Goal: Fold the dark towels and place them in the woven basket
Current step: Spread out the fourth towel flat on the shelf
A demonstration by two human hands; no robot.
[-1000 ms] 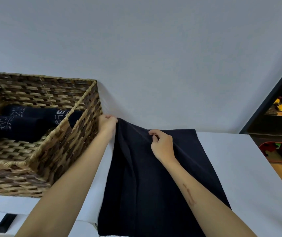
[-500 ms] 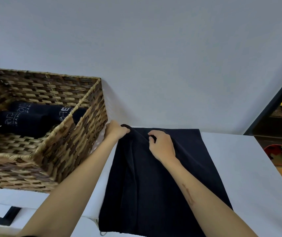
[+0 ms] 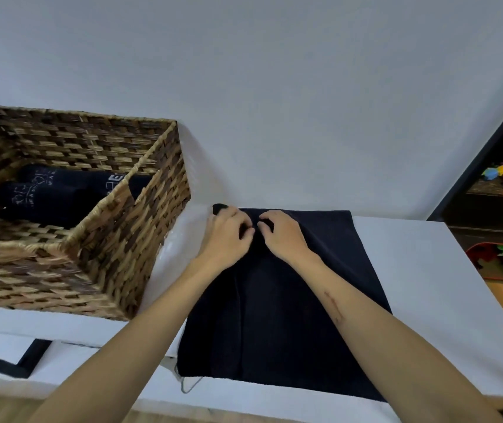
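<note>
One dark towel (image 3: 280,315) lies spread on the white table (image 3: 427,285). The left hand (image 3: 229,236) and right hand (image 3: 280,235) each pinch its far edge with curled fingers. Two rolled dark towels (image 3: 58,193) sit inside one woven basket (image 3: 116,257).

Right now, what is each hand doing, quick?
Left hand: fingers curled, pinching the far edge of the dark towel.
Right hand: fingers curled, pinching the same edge beside it.

A black towel (image 3: 277,315) lies on a white table (image 3: 445,300) beside a tan-and-brown checker-woven basket (image 3: 116,254).
</note>
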